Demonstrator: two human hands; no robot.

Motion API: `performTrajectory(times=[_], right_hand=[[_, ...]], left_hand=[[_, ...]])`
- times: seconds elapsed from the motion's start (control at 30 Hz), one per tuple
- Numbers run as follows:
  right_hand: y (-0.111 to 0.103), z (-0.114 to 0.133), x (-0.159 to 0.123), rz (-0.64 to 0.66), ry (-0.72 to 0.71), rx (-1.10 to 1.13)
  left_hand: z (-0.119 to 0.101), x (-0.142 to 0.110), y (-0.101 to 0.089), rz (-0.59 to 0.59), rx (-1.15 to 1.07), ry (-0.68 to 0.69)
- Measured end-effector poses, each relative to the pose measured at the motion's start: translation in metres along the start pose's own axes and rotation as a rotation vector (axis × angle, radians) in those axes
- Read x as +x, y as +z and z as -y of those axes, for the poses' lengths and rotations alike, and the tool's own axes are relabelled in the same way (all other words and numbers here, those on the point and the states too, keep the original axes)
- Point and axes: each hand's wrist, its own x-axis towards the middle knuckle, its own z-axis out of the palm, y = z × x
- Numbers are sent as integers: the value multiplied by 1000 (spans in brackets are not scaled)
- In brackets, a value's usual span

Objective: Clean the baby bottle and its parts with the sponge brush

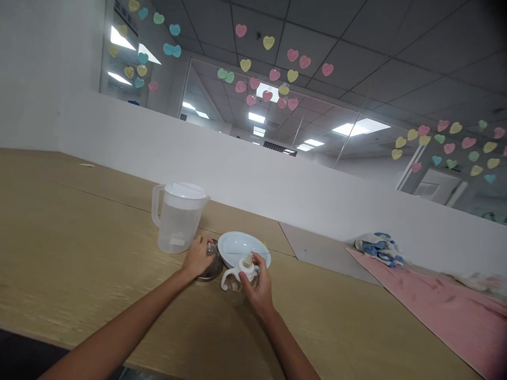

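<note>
Right hand [259,290] clamped on the two-handled baby bottle [247,267] beside the white bowl [242,241]: probably light, stiff, best taken by its handles [227,275]. Left hand [197,258] grips a dark vessel [215,266], perhaps glass.

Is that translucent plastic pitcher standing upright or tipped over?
Upright: the translucent plastic pitcher rests on its base on the tan table, white lid uppermost.
</note>
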Motion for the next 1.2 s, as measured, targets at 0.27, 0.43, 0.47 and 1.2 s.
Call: performTrajectory(times=[0.27,0.43,0.47,1.2], right_hand=[[1,3,0,1,15,-28],[5,1,-2,-15,16,-40],[6,0,-2,-19,14,-43],[5,7,0,-31,-13,-101]], left_hand=[[-19,-7,-14,-536,-445,189],[-40,-28,-2,-422,-515,507],[-43,-31,0,-407,-521,531],[-60,-47,12,-346,-601,594]])
